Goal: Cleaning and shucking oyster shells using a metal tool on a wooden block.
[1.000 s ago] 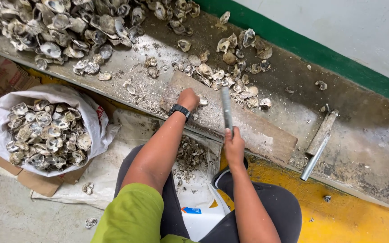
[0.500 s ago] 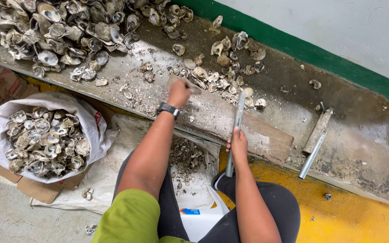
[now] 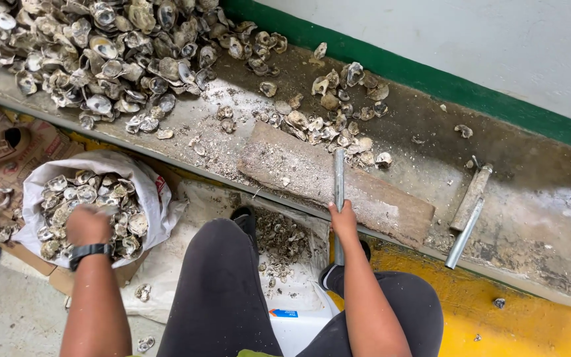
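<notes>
Since the earlier frame, the left hand [image 3: 88, 225] has been moved from the ledge [image 3: 530, 218] to the white sack [image 3: 34, 192] of oyster shells [image 3: 74, 195]; its grip cannot be told. The metal rod [image 3: 338, 188] is grasped by the right hand [image 3: 343, 221], upright over the board [image 3: 299, 168] at the ledge's front edge.

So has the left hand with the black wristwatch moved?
Yes. The left hand left the worn wooden slab on the ledge and swung left, down over the white sack of shells.
</notes>
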